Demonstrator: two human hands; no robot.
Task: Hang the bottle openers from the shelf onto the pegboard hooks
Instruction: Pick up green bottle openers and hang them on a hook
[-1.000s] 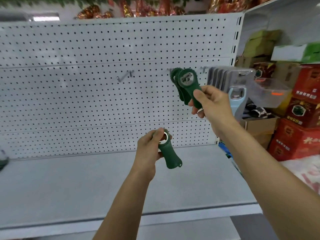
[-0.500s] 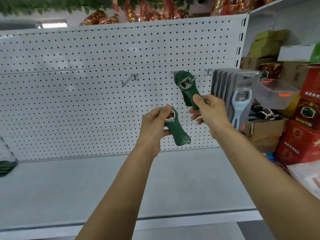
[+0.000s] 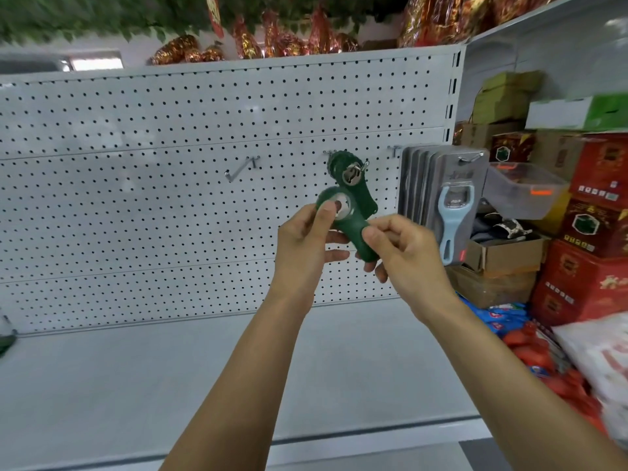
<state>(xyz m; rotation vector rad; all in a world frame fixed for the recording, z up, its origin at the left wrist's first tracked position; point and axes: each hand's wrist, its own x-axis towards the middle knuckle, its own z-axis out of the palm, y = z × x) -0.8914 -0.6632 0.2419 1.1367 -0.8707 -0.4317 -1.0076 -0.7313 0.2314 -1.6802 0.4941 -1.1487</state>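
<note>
A dark green bottle opener (image 3: 350,226) is held in front of the white pegboard (image 3: 170,198). My left hand (image 3: 306,239) pinches its round metal-ringed head with the thumb on top. My right hand (image 3: 401,253) grips its lower handle end. Just behind and above, several green openers (image 3: 353,180) hang on a pegboard hook. An empty hook (image 3: 239,168) sticks out further left. The grey shelf (image 3: 136,385) below holds a dark green object (image 3: 5,338) at its far left edge, partly cut off.
Carded pale-blue openers (image 3: 452,212) hang on a hook to the right of the green ones. Beyond the pegboard's right edge stand red boxes (image 3: 591,232), cardboard boxes (image 3: 503,256) and a clear plastic tub (image 3: 523,192). Red and gold decorations (image 3: 272,35) sit above the pegboard.
My right hand let go of the hung green opener and came down onto the opener in my left hand. My left hand rose up and right with it, toward the hook.
</note>
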